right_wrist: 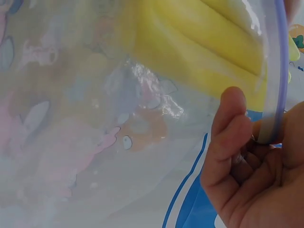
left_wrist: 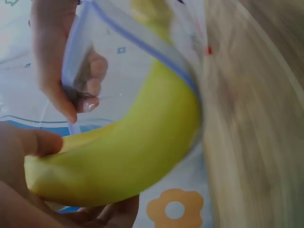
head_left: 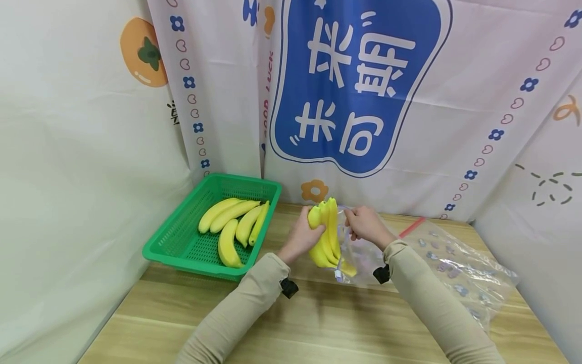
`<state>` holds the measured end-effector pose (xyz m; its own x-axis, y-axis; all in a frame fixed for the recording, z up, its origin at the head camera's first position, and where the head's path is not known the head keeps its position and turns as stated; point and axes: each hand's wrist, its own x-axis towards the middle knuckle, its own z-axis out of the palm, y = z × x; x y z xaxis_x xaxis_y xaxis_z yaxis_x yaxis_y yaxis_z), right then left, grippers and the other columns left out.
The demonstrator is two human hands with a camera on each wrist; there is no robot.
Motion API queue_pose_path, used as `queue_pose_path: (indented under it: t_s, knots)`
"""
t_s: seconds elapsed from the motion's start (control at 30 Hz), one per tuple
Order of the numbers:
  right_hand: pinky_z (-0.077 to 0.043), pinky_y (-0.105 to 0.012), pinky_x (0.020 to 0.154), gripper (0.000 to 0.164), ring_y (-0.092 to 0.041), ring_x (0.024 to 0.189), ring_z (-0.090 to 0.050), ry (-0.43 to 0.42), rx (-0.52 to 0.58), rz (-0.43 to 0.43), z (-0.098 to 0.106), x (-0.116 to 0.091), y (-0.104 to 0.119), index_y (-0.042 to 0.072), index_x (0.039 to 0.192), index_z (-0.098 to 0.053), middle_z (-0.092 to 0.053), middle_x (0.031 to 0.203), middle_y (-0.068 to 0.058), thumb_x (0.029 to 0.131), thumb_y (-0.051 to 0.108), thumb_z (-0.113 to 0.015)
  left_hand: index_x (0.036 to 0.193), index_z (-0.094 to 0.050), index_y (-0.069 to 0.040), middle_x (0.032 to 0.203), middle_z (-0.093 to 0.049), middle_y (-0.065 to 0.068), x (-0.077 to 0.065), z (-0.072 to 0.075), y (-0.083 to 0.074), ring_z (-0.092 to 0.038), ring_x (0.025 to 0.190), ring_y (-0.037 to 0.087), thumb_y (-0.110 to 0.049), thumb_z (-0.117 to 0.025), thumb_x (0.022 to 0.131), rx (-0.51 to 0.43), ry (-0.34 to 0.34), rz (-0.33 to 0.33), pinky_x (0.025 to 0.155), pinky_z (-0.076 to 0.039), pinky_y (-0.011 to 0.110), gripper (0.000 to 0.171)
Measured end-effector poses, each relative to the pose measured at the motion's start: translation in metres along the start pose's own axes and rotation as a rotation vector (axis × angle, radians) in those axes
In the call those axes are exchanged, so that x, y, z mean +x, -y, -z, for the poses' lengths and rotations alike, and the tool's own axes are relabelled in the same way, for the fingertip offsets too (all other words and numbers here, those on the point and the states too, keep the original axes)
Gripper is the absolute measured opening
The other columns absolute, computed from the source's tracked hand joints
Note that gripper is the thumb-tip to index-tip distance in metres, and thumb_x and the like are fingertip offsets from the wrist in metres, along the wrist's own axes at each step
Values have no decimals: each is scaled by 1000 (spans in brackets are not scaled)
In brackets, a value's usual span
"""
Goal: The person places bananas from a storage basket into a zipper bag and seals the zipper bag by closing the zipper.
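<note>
My left hand [head_left: 305, 236] grips a bunch of yellow bananas [head_left: 328, 235] by its upper end, thumb across the front. The lower, stem end of the bunch sits inside the mouth of a clear zip bag [head_left: 364, 258]. My right hand [head_left: 367, 226] pinches the bag's rim at the upper right, beside the bananas. In the left wrist view, the purple zip edge [left_wrist: 147, 50] runs around the banana [left_wrist: 156, 128]. Through the printed plastic in the right wrist view, several bananas [right_wrist: 199, 42] show, and the right fingers [right_wrist: 230, 114] hold the rim.
A green basket [head_left: 191, 262] with several bananas [head_left: 229, 242] stands on the left of the wooden table [head_left: 318, 328]. On the right lies another clear printed bag [head_left: 459, 273] with a red strip [head_left: 411, 227]. A printed cloth [head_left: 227, 101] hangs behind.
</note>
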<state>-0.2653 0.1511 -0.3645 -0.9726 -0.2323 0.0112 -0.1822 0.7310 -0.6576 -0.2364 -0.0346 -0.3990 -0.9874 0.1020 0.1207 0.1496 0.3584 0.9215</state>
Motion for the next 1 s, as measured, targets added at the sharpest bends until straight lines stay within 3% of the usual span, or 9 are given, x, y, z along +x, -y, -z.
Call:
queue_pose_path:
  t_s: [0.1, 0.17, 0.33, 0.5, 0.77, 1.0]
  knots:
    - [-52, -32, 50, 46, -27, 53, -63, -2, 2, -1, 0, 1, 0, 3, 70, -64, -59, 55, -6, 100, 25, -37, 132, -43, -8, 100, -56, 10, -2, 2, 0, -60, 81, 21, -12, -62, 88, 50, 41, -46, 63, -54, 30, 49]
    - [-53, -35, 51, 46, -28, 53, -63, -4, 4, -4, 1, 1, 0, 3, 70, -64, -59, 55, -6, 100, 26, -37, 126, -47, -8, 98, -55, 9, -3, 2, 0, -59, 80, 19, -15, -63, 88, 89, 46, -63, 62, -54, 28, 42]
    - [-54, -37, 52, 46, -22, 49, -62, -6, 20, -1, -1, 3, 0, -1, 73, -65, -58, 55, -7, 100, 24, -37, 109, -52, -7, 93, -52, 7, -5, 1, 2, -58, 75, 17, -27, -62, 91, 116, 45, -52, 58, -52, 27, 29]
    - [-53, -36, 52, 46, -25, 52, -62, -7, 23, -5, -1, 1, 0, -3, 77, -65, -58, 55, -8, 101, 24, -37, 104, -56, -7, 87, -55, 4, -8, 3, 2, -56, 70, 14, -25, -60, 90, 181, 45, -39, 56, -50, 27, 22]
    - [-54, -41, 55, 44, -22, 49, -61, 10, 40, -3, -2, 0, 2, -2, 75, -64, -57, 55, -7, 100, 22, -38, 95, -61, -7, 77, -57, 2, -8, 3, 2, -54, 61, 12, -26, -59, 92, 204, -6, -92, 49, -46, 24, 19]
    - [-54, -42, 56, 44, -22, 49, -60, 19, 46, 10, -1, 2, 3, -4, 77, -64, -58, 57, -8, 101, 21, -38, 102, -61, -3, 82, -60, 5, -8, -4, 10, -58, 64, 12, -26, -61, 94, 174, 22, -134, 50, -49, 23, 25]
